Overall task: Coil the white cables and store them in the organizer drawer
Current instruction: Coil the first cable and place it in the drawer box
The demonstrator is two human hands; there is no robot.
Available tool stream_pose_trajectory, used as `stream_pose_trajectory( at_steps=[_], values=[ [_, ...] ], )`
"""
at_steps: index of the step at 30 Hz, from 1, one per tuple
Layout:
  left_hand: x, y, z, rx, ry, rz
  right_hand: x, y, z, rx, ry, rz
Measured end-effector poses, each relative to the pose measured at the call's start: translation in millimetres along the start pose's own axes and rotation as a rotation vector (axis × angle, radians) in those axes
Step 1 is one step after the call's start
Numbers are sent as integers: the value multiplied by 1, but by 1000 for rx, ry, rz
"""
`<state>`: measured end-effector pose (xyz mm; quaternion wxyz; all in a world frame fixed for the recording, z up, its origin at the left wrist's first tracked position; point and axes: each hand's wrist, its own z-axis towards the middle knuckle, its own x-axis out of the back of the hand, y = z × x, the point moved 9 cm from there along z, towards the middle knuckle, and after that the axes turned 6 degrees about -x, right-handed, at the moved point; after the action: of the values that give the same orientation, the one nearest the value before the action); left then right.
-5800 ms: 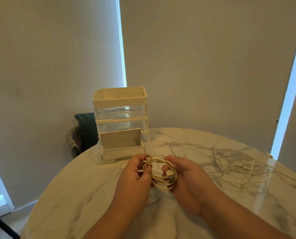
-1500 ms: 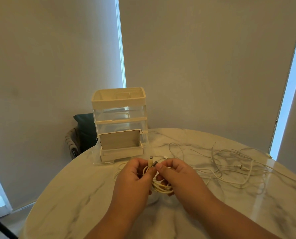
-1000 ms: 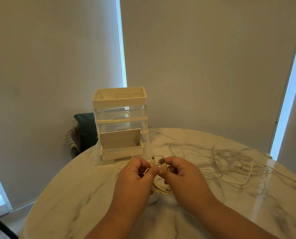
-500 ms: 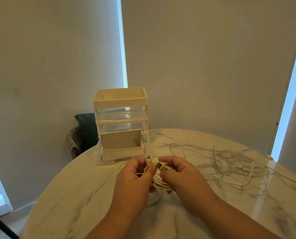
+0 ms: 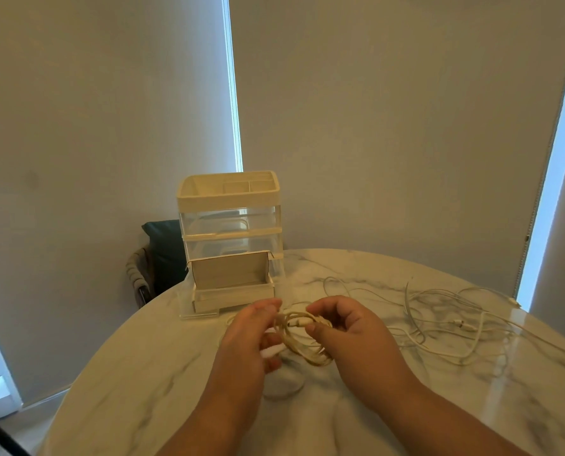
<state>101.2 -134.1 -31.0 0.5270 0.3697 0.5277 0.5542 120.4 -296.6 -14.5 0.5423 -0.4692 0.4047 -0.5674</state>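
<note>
A coiled white cable (image 5: pixel 302 340) hangs between my two hands just above the marble table (image 5: pixel 149 373). My left hand (image 5: pixel 251 337) grips the coil's left side, with a white plug end showing under its fingers. My right hand (image 5: pixel 347 334) pinches a connector at the top of the coil between thumb and curled fingers. Behind the hands stands the cream and clear organizer (image 5: pixel 230 245). Its bottom drawer (image 5: pixel 233 296) is pulled out and open. A tangle of loose white cables (image 5: pixel 445 324) lies on the table to the right.
A dark chair with a cushion (image 5: pixel 162 255) stands behind the table's far left edge, beside the organizer. Grey blinds cover the windows behind. The round table's edge curves close on the left and far side.
The two upright connector ends seen between my fingertips have come down into the coil. My right hand now pinches one connector lying sideways across the coil's top. The coil shows more openly.
</note>
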Motion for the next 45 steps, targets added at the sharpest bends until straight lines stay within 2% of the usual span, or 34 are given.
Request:
stream_pose_trajectory(
  at_steps=[3,5,7,12,16,23,26,28,30,32,34,35,40,45],
  values=[
    [-7,-25,-4,318,-38,-204,0,-13,-3,140,23,-188],
    [-18,-29,-10,395,-134,-285,0,-23,-7,243,26,-256],
    [-23,-29,-11,407,-169,-352,-1,-33,-12,334,32,-322],
    [-19,-24,-5,370,-119,-543,-5,-38,-14,471,9,-446],
    [-11,-17,1,269,-68,-512,-8,-43,-14,513,-30,-478],
    [-7,-16,0,229,-61,-399,-16,-40,-14,517,-136,-537],
    [-4,-14,2,205,-45,-376,-20,-37,-17,467,-200,-486],
    [-3,-11,3,181,-36,-375,-16,-30,-15,377,-183,-342],
    [-4,-9,4,162,-43,-375,-6,-16,-7,213,-99,-166],
    [-6,-8,4,147,-64,-354,-1,8,5,-34,-71,7],
    [-8,-6,4,123,-88,-320,-10,28,9,-257,-161,159],
    [-8,-6,4,109,-98,-296,-15,31,7,-309,-204,194],
    [-10,-2,3,39,-149,-168,-14,32,7,-356,-179,298],
    [-10,-10,4,42,-192,-26,-13,31,9,-338,-184,257]
  ],
)
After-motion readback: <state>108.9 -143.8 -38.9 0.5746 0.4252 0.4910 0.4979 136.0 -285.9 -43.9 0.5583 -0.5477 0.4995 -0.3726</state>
